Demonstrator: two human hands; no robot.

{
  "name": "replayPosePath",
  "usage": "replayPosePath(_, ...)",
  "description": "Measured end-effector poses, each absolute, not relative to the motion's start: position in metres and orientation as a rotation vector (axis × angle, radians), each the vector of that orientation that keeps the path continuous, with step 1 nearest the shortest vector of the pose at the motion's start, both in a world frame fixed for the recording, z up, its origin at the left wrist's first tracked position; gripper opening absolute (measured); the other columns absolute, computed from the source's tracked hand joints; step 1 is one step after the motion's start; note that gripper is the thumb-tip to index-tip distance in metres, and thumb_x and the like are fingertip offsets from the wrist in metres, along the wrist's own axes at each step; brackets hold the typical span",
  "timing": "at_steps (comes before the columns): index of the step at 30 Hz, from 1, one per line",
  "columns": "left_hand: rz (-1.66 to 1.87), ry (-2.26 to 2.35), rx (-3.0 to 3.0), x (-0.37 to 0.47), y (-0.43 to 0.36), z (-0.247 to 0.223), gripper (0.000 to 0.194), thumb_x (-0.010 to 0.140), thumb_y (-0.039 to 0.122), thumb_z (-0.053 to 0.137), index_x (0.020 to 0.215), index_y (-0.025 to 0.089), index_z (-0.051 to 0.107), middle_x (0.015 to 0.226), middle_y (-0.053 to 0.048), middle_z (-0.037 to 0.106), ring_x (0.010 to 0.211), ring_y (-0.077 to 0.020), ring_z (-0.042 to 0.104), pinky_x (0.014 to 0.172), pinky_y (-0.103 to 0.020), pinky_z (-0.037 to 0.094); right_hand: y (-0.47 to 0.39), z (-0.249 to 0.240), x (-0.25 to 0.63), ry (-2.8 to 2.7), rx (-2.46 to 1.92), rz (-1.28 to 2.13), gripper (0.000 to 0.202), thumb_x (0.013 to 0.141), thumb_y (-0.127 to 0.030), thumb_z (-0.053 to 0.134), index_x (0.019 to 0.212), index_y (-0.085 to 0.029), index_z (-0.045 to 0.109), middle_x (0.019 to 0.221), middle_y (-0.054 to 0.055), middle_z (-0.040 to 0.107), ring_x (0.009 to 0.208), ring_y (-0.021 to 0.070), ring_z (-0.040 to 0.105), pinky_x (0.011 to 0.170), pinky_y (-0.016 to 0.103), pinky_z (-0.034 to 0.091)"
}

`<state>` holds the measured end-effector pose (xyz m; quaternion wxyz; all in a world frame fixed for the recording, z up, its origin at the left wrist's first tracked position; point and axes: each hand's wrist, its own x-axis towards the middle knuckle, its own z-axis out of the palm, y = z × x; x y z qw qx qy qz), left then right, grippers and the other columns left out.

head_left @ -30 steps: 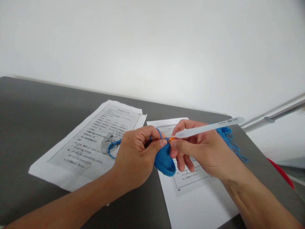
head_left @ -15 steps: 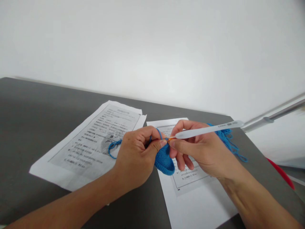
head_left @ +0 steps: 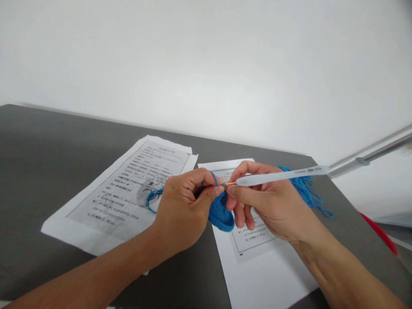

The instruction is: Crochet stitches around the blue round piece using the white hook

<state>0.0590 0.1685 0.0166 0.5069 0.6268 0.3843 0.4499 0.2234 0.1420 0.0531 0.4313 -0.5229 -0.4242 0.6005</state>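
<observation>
Between my hands hangs a round, cupped piece of blue crochet work (head_left: pixel 221 213). My left hand (head_left: pixel 186 208) pinches its upper edge between thumb and forefinger, and a strand of blue yarn (head_left: pixel 215 177) loops over that forefinger. A crochet hook (head_left: pixel 283 176) with a pale grey handle lies across my right hand (head_left: pixel 267 195); the thumb and fingers close near its front end. Its thin metal shaft reaches the edge of the crochet beside my left thumb, where the tip is hidden. A small orange bit (head_left: pixel 228 183) shows at my right fingertips; I cannot tell what it is.
Two printed sheets lie on the dark grey table (head_left: pixel 64 141): one sheet (head_left: pixel 93 240) at the left, another sheet (head_left: pixel 254 274) under my hands. Loose blue yarn (head_left: pixel 309 193) rests behind my right hand. A metal pole (head_left: pixel 386 152) and something red (head_left: pixel 380 234) are at the right.
The right hand and the hook have shifted slightly left, and the hook lies a little flatter. The crochet piece has risen slightly. Both hands keep their hold.
</observation>
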Motion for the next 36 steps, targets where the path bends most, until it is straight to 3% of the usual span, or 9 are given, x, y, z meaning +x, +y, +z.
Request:
replayPosePath(8, 1.135, 0.894, 1.490, 0.058, 0.169, 0.017, 0.022, 0.084, 0.012, 0.066, 0.063, 0.017, 0.062, 0.070, -0.001, 0.076, 0.058, -0.0111, 0.062, 0.052, -0.022, 0.049, 0.140, 0.049, 0.219, -1.006, -1.258, 1.445, 0.033, 0.067, -0.022, 0.089, 0.082, -0.018, 0.059, 0.057, 0.000, 0.072, 0.038, 0.0135, 0.064, 0.033, 0.016, 0.048)
replayPosePath(19, 1.300, 0.947, 1.859, 0.055, 0.170, 0.014, 0.024, 0.088, 0.006, 0.064, 0.066, 0.018, 0.064, 0.069, 0.003, 0.077, 0.050, -0.0074, 0.058, 0.050, -0.019, 0.043, 0.135, 0.042, 0.209, -1.044, -1.200, 1.281, 0.037, 0.077, -0.036, 0.089, 0.086, -0.020, 0.057, 0.062, 0.001, 0.075, 0.043, 0.0156, 0.069, 0.038, 0.021, 0.057)
replayPosePath(27, 1.353, 0.965, 2.117, 0.049, 0.173, 0.010, 0.031, 0.092, 0.007, 0.059, 0.063, 0.019, 0.064, 0.058, 0.002, 0.069, 0.052, -0.0109, 0.063, 0.053, -0.023, 0.045, 0.137, 0.036, 0.213, -1.027, -1.103, 1.392, 0.037, 0.079, -0.037, 0.089, 0.089, -0.020, 0.057, 0.069, 0.001, 0.078, 0.059, 0.0208, 0.079, 0.052, 0.026, 0.066)
replayPosePath(30, 1.356, 0.940, 2.117, 0.048, 0.173, 0.010, 0.031, 0.093, 0.008, 0.061, 0.064, 0.019, 0.064, 0.062, 0.001, 0.072, 0.051, -0.0094, 0.060, 0.051, -0.022, 0.043, 0.139, 0.038, 0.219, -1.093, -1.131, 1.434, 0.038, 0.079, -0.043, 0.088, 0.089, -0.020, 0.059, 0.065, 0.002, 0.077, 0.052, 0.0199, 0.076, 0.045, 0.025, 0.061)
replayPosePath(36, 1.380, 0.870, 2.173, 0.048, 0.171, 0.012, 0.030, 0.094, 0.009, 0.061, 0.066, 0.019, 0.063, 0.067, 0.000, 0.076, 0.051, -0.0095, 0.061, 0.052, -0.022, 0.043, 0.140, 0.041, 0.228, -1.199, -1.193, 1.383, 0.036, 0.075, -0.044, 0.091, 0.079, -0.017, 0.066, 0.054, -0.001, 0.068, 0.036, 0.0091, 0.056, 0.033, 0.015, 0.039)
